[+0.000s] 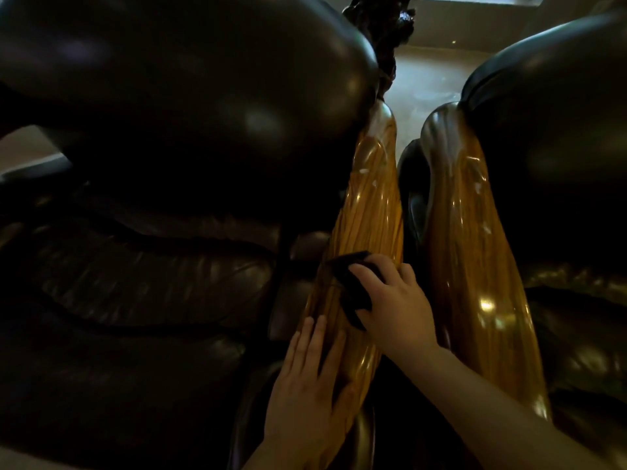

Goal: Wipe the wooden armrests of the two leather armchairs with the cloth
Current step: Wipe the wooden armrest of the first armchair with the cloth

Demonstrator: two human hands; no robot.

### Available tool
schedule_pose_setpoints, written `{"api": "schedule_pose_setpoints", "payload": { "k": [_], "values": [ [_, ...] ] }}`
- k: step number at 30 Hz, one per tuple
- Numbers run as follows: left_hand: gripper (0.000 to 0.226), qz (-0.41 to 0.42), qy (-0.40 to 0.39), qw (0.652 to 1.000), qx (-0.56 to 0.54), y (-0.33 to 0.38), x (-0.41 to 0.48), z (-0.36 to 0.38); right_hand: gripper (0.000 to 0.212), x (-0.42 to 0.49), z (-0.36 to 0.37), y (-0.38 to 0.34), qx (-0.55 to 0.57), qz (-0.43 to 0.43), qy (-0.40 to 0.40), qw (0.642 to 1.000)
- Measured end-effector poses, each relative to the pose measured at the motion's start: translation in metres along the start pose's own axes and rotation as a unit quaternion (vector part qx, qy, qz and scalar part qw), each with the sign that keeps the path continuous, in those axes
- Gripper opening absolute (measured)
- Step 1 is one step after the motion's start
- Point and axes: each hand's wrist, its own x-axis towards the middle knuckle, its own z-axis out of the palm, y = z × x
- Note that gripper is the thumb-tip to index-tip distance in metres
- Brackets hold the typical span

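Observation:
Two dark leather armchairs stand side by side, the left armchair (152,137) and the right armchair (556,130). Between them run two glossy golden wooden armrests: the left chair's armrest (369,205) and the right chair's armrest (475,266). My right hand (397,307) presses a dark cloth (353,286) onto the middle of the left chair's armrest. My left hand (308,378) lies flat, fingers together, on the near part of the same armrest, holding nothing.
A narrow dark gap separates the two armrests. A carved dark wooden piece (383,39) rises behind the left chair. Pale floor (427,83) shows beyond the chairs. The left chair's seat cushion (135,283) fills the lower left.

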Motion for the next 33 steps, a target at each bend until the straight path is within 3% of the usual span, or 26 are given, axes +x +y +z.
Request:
{"api": "schedule_pose_setpoints", "payload": {
  "k": [4, 8, 10, 14, 19, 25, 28, 33],
  "values": [
    [0.067, 0.006, 0.024, 1.000, -0.015, -0.003, 0.013, -0.003, 0.075, 0.008, 0.010, -0.003, 0.032, 0.083, -0.002, 0.996],
    [0.069, -0.031, 0.047, 0.998, -0.003, -0.008, 0.050, -0.010, 0.079, -0.004, 0.022, 0.001, 0.051, 0.043, -0.006, 0.998],
    [0.068, -0.039, 0.049, 0.998, 0.006, -0.009, 0.070, -0.014, 0.077, 0.018, 0.021, 0.010, 0.064, 0.064, 0.010, 0.996],
    [0.068, -0.011, 0.057, 0.998, 0.021, -0.010, 0.097, -0.021, 0.078, 0.065, 0.014, 0.009, 0.167, 0.211, 0.060, 0.961],
    [0.066, -0.025, 0.077, 0.997, 0.006, -0.009, 0.126, -0.027, 0.086, 0.033, 0.030, 0.009, 0.199, 0.239, 0.081, 0.947],
    [0.067, -0.025, 0.075, 0.997, 0.011, -0.005, 0.130, -0.016, 0.085, 0.081, 0.022, 0.029, 0.243, 0.308, 0.059, 0.918],
    [0.066, -0.025, 0.071, 0.997, 0.018, -0.005, 0.130, -0.019, 0.084, 0.074, 0.020, 0.032, 0.251, 0.280, 0.055, 0.925],
    [0.068, -0.031, 0.059, 0.998, 0.017, -0.004, 0.129, -0.021, 0.080, 0.031, 0.025, 0.039, 0.126, 0.089, 0.073, 0.985]
  ]
}}
